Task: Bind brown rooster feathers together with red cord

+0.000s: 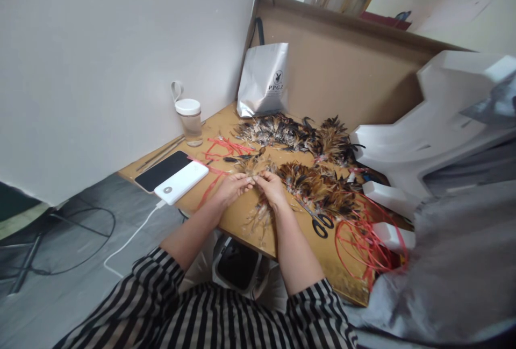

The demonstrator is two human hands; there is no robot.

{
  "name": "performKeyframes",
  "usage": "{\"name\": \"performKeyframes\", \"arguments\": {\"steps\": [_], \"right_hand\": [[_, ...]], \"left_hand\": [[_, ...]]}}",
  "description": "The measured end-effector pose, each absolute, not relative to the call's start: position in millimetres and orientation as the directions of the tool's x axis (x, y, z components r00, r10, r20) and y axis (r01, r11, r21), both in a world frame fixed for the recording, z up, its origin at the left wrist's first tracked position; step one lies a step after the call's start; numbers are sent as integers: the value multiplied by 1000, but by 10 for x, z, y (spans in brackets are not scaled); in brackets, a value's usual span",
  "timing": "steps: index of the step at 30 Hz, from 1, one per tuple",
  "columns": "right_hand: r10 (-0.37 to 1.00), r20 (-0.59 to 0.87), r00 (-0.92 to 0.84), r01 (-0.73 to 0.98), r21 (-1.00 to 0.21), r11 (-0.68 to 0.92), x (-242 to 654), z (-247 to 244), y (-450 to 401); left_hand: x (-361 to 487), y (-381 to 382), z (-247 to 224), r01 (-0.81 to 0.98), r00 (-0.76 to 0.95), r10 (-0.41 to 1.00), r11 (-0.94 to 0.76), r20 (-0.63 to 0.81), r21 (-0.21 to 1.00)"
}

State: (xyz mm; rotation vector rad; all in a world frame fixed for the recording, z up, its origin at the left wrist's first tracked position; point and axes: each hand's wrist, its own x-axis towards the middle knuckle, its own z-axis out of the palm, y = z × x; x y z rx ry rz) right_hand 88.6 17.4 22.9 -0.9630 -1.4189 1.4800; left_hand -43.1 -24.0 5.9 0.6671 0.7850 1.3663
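My left hand (234,187) and my right hand (272,187) meet over the near part of the wooden table (318,279). Both are closed in a pinch on a small bunch of light brown feathers (253,165), whose tips fan out beyond my fingers. Just right of my right hand lies a row of brown and black feather bundles (318,182). Black-handled scissors (320,222) rest in front of that row. Loose feathers (261,217) are scattered on the tabletop between my forearms.
Farther back lies a heap of dark feathers (282,131) below a silver bag (264,80). To the left are a lidded cup (190,123), a phone (163,170) and a cabled white power bank (181,182). Red plastic strips (363,241) tangle at right, near white foam (435,107).
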Motion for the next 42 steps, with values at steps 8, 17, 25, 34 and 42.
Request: {"name": "performKeyframes", "arguments": {"steps": [8,17,25,34,42], "right_hand": [[949,-43,-314,-70,-995,-68,855,182,193],[905,-26,-424,-119,-989,-84,922,222,191],[917,64,-395,14,-997,76,980,223,241],[922,50,-383,-6,-999,51,978,228,240],[945,-30,-327,-72,-996,-56,939,238,227]], "left_hand": [[-387,-232,84,-513,-73,993,44,-95,857],[-439,-215,11,-582,12,994,93,-105,808],[-442,-241,41,-494,82,988,157,-134,855],[-449,-225,-31,-476,109,986,162,-125,864],[-437,-208,4,-573,-26,993,81,-116,815]]}}
